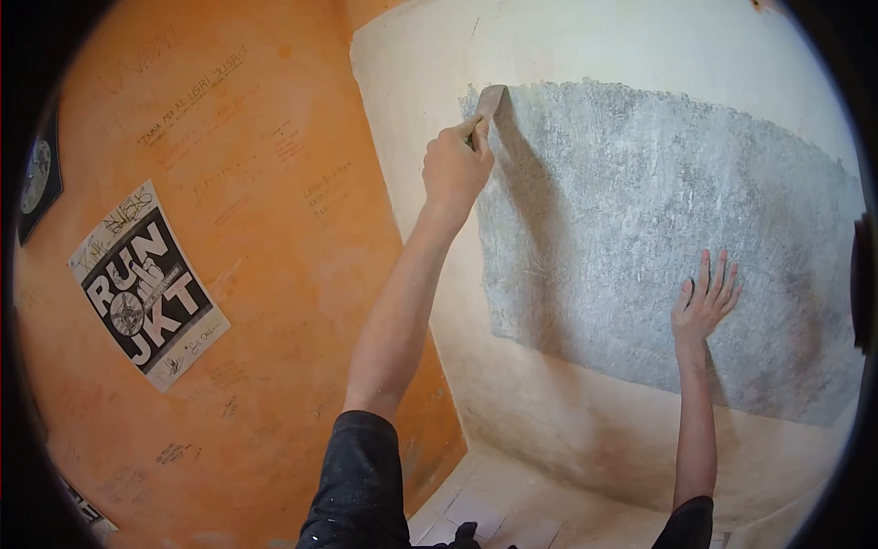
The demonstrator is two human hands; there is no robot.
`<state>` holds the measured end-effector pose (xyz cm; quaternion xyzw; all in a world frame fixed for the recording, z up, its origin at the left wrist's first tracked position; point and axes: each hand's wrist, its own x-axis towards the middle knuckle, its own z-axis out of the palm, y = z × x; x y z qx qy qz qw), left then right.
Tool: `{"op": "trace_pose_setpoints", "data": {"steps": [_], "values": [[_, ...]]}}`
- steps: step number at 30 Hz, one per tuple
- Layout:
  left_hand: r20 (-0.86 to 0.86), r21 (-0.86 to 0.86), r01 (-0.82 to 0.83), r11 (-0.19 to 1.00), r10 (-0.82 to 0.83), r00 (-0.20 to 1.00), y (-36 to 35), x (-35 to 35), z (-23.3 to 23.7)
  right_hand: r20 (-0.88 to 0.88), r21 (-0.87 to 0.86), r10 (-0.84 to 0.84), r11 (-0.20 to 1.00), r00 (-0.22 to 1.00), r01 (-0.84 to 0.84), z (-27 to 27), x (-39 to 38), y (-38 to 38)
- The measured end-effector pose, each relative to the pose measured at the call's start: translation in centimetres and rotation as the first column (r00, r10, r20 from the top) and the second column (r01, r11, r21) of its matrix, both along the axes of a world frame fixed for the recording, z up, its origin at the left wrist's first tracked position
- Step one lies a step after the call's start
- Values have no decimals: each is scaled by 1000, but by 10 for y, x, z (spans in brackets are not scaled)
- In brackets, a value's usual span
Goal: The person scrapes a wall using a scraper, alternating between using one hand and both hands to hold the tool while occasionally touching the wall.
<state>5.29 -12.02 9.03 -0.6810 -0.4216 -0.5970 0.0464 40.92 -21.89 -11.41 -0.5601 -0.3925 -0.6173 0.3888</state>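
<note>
My left hand [459,165] is raised high and closed around the handle of a putty knife [493,99]. Its metal blade points up and meets the top left corner of a rough grey patch [622,201] on the wall. Lower and to the right, my right hand [702,300] rests against that grey patch with its fingers spread, holding nothing. Most of the putty knife's handle is hidden in my left fist.
Smooth off-white wall [585,41] surrounds the grey patch. To the left, an orange wall [274,238] with handwriting meets it at a corner and carries a black-and-white poster [151,288]. Pale tiles [476,517] show at the bottom. A dark object [861,284] sits at the right edge.
</note>
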Motion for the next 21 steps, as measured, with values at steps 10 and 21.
{"op": "trace_pose_setpoints", "data": {"steps": [10, 21], "values": [[43, 25, 39, 999, -40, 998, 9, -13, -2, 3, -39, 18, 999, 1000, -18, -1, 2, -2], [-44, 53, -67, 996, 69, 997, 10, -21, -19, -27, -32, 12, 999, 1000, -13, -3, -5, 2]]}}
